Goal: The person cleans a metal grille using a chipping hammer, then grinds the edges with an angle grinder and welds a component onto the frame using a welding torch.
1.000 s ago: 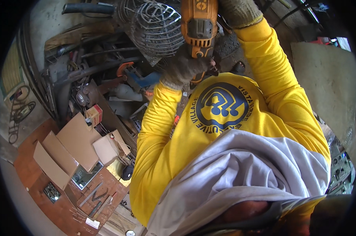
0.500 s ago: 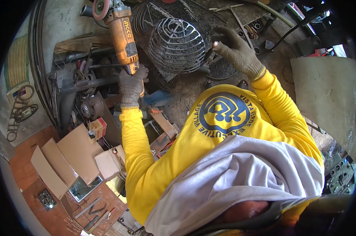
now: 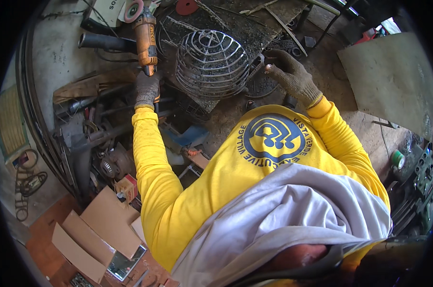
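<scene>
My left hand (image 3: pixel 147 89), in a grey knit glove, is wrapped round the rear end of an orange angle grinder (image 3: pixel 145 42). The tool points away from me, with a pinkish disc (image 3: pixel 134 11) at its far end. Right of the grinder, a round cage of bent metal bars (image 3: pixel 211 64) rests on the dark work surface. My right hand (image 3: pixel 293 76), gloved too, is raised just right of the cage, its thumb and fingers apart and nothing in them. One bare fingertip shows through that glove.
A dark tube (image 3: pixel 106 42) lies left of the grinder. A red disc (image 3: pixel 186 6) is on the far work surface (image 3: pixel 266 28). Piled metal parts and cardboard boxes (image 3: pixel 109 220) crowd my left. On the right are a pale sheet (image 3: pixel 393 81) and a green-edged roll (image 3: pixel 397 159).
The view has shifted. My left hand has moved left and farther out with the grinder, which now points more straight ahead. My right hand stays raised with its fingers apart.
</scene>
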A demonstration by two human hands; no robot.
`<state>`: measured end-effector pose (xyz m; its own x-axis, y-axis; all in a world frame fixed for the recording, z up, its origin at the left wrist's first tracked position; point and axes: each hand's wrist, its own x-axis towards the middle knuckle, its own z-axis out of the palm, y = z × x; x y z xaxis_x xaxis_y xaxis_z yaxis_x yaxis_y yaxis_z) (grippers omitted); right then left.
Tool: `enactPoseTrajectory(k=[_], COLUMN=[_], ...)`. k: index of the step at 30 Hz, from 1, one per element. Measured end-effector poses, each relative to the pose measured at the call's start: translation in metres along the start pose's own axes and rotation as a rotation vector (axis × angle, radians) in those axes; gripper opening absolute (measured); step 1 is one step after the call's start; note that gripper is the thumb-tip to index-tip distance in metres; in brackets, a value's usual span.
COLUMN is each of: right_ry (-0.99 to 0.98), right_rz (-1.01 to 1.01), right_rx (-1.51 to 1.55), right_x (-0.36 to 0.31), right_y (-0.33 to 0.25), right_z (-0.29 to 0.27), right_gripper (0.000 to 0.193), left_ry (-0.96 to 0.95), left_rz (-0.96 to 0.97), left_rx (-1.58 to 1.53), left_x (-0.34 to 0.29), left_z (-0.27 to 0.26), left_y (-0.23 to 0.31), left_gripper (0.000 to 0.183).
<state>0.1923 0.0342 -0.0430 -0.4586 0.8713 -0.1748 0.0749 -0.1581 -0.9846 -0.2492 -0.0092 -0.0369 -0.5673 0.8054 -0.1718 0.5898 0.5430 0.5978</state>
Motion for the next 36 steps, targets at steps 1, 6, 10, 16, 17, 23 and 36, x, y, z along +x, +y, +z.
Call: enactPoseTrajectory(k=[1,6,10,16,17,23,36], right_ry=[0.013,0.041,0.059,0.097,0.093,0.111,0.113], right_rz=[0.009,0.032,-0.016,-0.055,-0.067,-0.078,-0.026], right_rx=[-0.014,-0.030,-0.146,-0.219,-0.199,-0.112,-0.038], right_x=[-0.004,-0.021,-0.022,-0.011,-0.007,0.004,0.007], right_y=[-0.003,0.000,0.004,0.033,0.034,0.016,0.024], right_z=[-0.002,-0.005,-0.007,-0.012,-0.015,-0.015,-0.021], right_gripper=[0.059,0.053,0.057,0.058,0.058,0.051,0.050], left_ry=[-0.005,-0.113,-0.142,-0.184,-0.166,-0.154,-0.096], left_rz=[0.040,-0.003,-0.029,-0.072,-0.065,-0.068,-0.106], left_rx=[-0.011,0.044,0.102,0.249,0.320,0.437,0.633], left_x=[0.002,0.010,0.034,0.010,0.004,0.047,0.038], left_z=[0.003,0.013,0.021,0.016,0.015,0.016,0.025], left_y=[0.001,0.013,-0.012,0.040,0.050,0.003,-0.001], left_gripper=[0.028,0.031,0.032,0.045,0.048,0.065,0.072])
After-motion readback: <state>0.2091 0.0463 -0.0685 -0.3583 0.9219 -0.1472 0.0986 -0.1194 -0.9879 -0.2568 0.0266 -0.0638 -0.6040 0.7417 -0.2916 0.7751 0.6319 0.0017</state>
